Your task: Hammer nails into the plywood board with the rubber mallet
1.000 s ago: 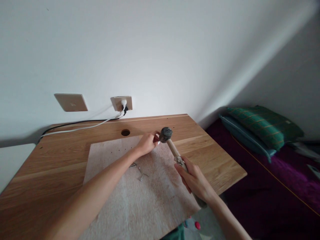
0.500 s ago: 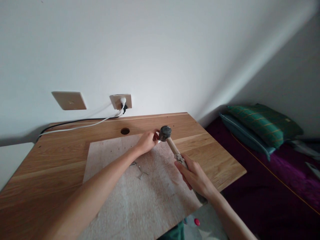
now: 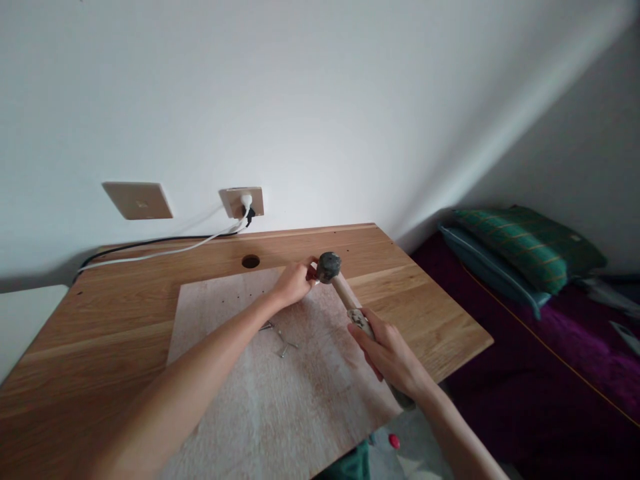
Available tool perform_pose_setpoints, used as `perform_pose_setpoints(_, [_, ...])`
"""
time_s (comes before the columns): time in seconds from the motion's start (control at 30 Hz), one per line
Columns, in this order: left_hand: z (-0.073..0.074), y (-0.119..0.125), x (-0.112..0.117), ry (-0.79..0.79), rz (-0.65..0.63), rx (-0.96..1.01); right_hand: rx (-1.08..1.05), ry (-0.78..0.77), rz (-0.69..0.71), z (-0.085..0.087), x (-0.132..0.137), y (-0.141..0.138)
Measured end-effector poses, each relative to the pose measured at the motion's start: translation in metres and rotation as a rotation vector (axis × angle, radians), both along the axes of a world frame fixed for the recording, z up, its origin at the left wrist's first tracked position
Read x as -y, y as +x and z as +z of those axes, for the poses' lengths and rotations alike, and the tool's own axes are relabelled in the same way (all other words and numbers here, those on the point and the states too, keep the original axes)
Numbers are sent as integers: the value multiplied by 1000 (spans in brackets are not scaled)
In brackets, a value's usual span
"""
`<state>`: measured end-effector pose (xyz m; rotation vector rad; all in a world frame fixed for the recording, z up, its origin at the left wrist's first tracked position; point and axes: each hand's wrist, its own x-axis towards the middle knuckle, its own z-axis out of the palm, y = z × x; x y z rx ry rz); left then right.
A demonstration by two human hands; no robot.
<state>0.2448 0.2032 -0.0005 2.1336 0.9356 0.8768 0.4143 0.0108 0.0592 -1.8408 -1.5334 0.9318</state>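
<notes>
A hammer [image 3: 343, 292] with a thick dark head and a pale wooden handle is in my right hand [image 3: 387, 347]. Its fingers wrap round the taped, marked part of the handle. My left hand [image 3: 295, 283] rests at the far edge of a pale plywood board [image 3: 300, 407], its fingers pinched together right beside the hammer head. The head partly covers those fingertips, so what they hold cannot be made out; a small white bit shows beneath them. Several loose nails [image 3: 284, 349] lie on the board by my left forearm.
Under the board is a wooden desk top [image 3: 425, 307] with a round cable hole [image 3: 251, 261]. Black and white cables run along the wall to a socket [image 3: 242, 202]. Right of the desk, pillows [image 3: 530, 247] lie on a purple bedcover [image 3: 480, 400].
The hammer head has shifted very slightly left, towards my left fingers. My left hand stays in place, and the nails have not moved.
</notes>
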Motion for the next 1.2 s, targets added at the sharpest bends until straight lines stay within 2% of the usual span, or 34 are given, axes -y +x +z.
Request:
perform_pose_setpoints(0.57, [-1, -1, 0, -41, -20, 32, 27, -11, 24, -5, 2, 1])
perform_pose_setpoints(0.7, [-3, -1, 0, -45, -24, 28, -26, 8, -27, -12, 12, 2])
perform_pose_setpoints(0.97, [-5, 1, 0, -35, -4, 44, -52, -71, -64, -26, 31, 13])
perform_pose_setpoints(1.1, [-3, 0, 0, -75, -12, 34, -111, -31, -81, -24, 27, 12])
perform_pose_setpoints(1.2, [-2, 0, 0, -33, -15, 7, -132, -9, -91, -19, 19, 10])
